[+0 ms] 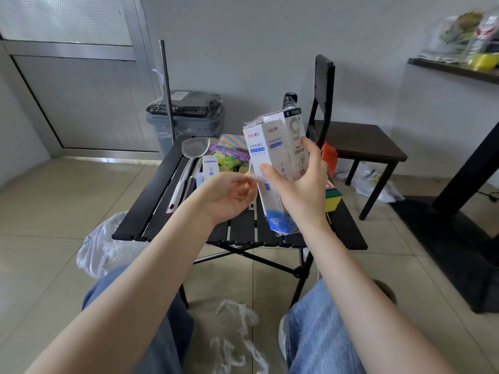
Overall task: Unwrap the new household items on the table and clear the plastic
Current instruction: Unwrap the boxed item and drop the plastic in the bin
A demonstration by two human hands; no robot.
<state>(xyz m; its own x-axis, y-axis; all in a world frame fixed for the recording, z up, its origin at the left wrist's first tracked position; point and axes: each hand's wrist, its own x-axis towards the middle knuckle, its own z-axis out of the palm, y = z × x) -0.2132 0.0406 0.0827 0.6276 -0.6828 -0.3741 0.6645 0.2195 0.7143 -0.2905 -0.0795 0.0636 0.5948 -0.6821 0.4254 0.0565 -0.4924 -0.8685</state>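
Box [272,155] white, blue base; table [162,190] black slats; sponge [333,197] yellow-green; bin [186,125] grey; packet [233,141] rainbow-striped, 12 o'clock.

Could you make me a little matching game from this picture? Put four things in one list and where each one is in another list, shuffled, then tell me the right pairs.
Things:
1. white box
2. crumpled plastic wrap
3. metal spatula
4. grey bin

Places:
A. on the floor tiles between the person's legs
B. lying on the black table, left part
C. held up in the right hand
D. against the far wall, behind the table

Pairs: 1-C, 2-A, 3-B, 4-D
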